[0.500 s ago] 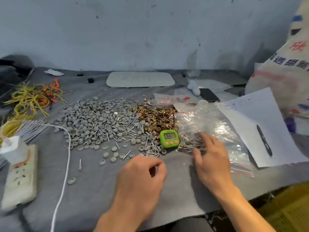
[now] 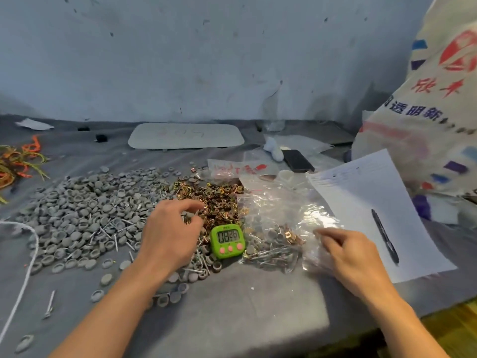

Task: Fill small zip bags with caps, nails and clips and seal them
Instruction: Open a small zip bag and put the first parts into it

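Two hands, clerk: where do they stand?

Entry 1: your left hand (image 2: 170,233), just left of the timer (image 2: 227,241), fingertips (image 2: 192,206) bunched over the clips (image 2: 219,197) beyond the timer; pinch unconfirmed.
Entry 2: your right hand (image 2: 353,254), right of the timer, fingers (image 2: 325,233) loosely bent on the zip bags (image 2: 284,210); grip unclear.
Advice: lift few clips, hold one bag mouth wide.

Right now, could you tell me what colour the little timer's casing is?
The timer has a bright green casing with pink buttons; the head view shows it.
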A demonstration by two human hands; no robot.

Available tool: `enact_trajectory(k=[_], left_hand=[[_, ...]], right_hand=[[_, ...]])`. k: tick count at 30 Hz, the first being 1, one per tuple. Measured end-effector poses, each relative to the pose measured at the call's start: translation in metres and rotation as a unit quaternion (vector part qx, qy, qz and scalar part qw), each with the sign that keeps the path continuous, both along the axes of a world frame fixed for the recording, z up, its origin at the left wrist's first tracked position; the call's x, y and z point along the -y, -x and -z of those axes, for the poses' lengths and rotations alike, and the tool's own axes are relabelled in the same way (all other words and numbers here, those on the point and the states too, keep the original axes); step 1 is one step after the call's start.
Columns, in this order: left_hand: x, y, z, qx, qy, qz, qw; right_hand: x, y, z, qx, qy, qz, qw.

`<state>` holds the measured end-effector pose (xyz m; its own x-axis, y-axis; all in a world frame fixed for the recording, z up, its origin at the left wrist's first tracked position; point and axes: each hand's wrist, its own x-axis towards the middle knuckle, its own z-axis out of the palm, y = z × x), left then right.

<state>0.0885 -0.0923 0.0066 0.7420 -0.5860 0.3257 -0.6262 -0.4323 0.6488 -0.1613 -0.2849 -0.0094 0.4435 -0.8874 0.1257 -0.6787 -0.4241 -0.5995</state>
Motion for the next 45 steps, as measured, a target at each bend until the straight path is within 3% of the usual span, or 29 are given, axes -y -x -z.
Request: enact_trajectory(k=[4,8,10,11,14,17,19,22,25,27,29,31,34,37,40,43,45], left_hand=[[-0.012,-0.003,0.006,0.021,0.022,-0.037,0.999],[-0.014,-0.002,0.014,0.052,0.014,-0.026,0.998],[-0.014,-0.006,0.015,0.076,-0.005,-0.015,0.997],[-0.014,-0.01,0.015,0.088,-0.014,-0.009,0.996],[-0.016,-0.01,0.022,0.087,-0.02,0.005,0.996],[-0.015,-0.008,0.022,0.093,-0.004,0.012,0.996],[-0.014,-0.01,0.017,0.062,0.012,0.022,0.998],[-0.013,-0.003,0.017,-0.082,0.072,0.045,0.993],[-0.002,0.008,0.006,-0.232,0.151,0.12,0.953],[0.006,0.011,-0.003,-0.232,0.173,0.139,0.947],[0.008,0.013,-0.003,-0.16,0.147,0.106,0.97],[0.003,0.014,0.003,-0.113,0.118,0.068,0.984],[-0.008,0.007,0.008,-0.095,0.11,0.011,0.989],[-0.021,-0.005,0.013,-0.054,0.123,-0.07,0.988],[-0.036,-0.023,0.015,-0.054,0.171,-0.105,0.978],[-0.052,-0.046,0.011,-0.052,0.167,-0.141,0.974],[-0.061,-0.054,0.01,-0.031,0.153,-0.153,0.976]], right_hand=[[0.024,-0.007,-0.011,-0.043,-0.028,-0.045,0.998],[0.029,-0.017,-0.009,-0.013,-0.012,-0.011,1.0],[0.024,-0.021,-0.008,0.051,0.025,0.034,0.998],[0.02,-0.023,-0.009,0.124,0.033,0.065,0.99],[0.004,-0.03,-0.022,0.375,0.027,0.139,0.916],[-0.015,-0.069,-0.043,0.519,-0.057,0.077,0.85],[-0.038,-0.106,-0.049,0.545,-0.156,0.015,0.823],[-0.076,-0.144,-0.033,0.512,-0.3,-0.02,0.804],[-0.086,-0.156,-0.029,0.513,-0.392,-0.045,0.762],[-0.085,-0.164,-0.032,0.539,-0.429,-0.058,0.723],[-0.086,-0.171,-0.03,0.555,-0.474,-0.057,0.681],[-0.089,-0.177,-0.024,0.556,-0.493,-0.072,0.665],[-0.097,-0.186,-0.02,0.525,-0.499,-0.123,0.679],[-0.11,-0.198,-0.016,0.463,-0.483,-0.197,0.717],[-0.126,-0.216,-0.012,0.433,-0.455,-0.203,0.751],[-0.136,-0.236,-0.009,0.379,-0.305,-0.157,0.859],[-0.14,-0.243,-0.005,0.334,-0.2,-0.154,0.908]])
